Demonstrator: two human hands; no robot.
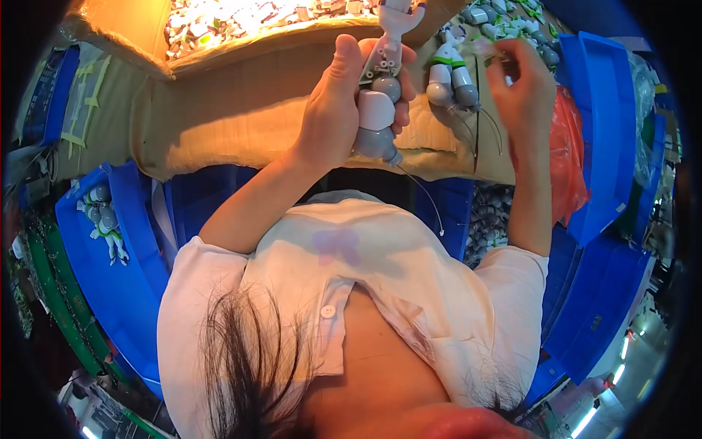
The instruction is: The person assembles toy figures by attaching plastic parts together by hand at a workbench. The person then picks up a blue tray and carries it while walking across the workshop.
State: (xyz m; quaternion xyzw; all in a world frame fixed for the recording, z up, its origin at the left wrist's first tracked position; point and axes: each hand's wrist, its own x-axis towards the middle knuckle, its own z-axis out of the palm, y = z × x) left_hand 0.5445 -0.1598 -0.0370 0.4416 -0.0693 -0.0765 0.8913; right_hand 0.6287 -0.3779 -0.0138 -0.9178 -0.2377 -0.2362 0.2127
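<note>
My left hand [333,110] is wrapped round a white and grey jointed toy part [376,121], held upright above the front edge of the cardboard-covered bench [241,121]. White finger-like prongs rise from its top, and a thin wire hangs from its lower end. To the right, my right hand [523,88] is raised with its thumb and fingertips brought together beside a pile of small parts; what they hold, if anything, is too small to make out. Between the hands, two white, grey and green toy pieces [452,77] with wires lie on the bench.
A brightly lit cardboard box of small parts [121,29] stands at the back. Grey, white and green parts [504,22] are heaped at the back right. A red plastic bag [569,157] hangs beside a blue bin [599,132]. Another blue bin [131,293] with toy pieces stands left.
</note>
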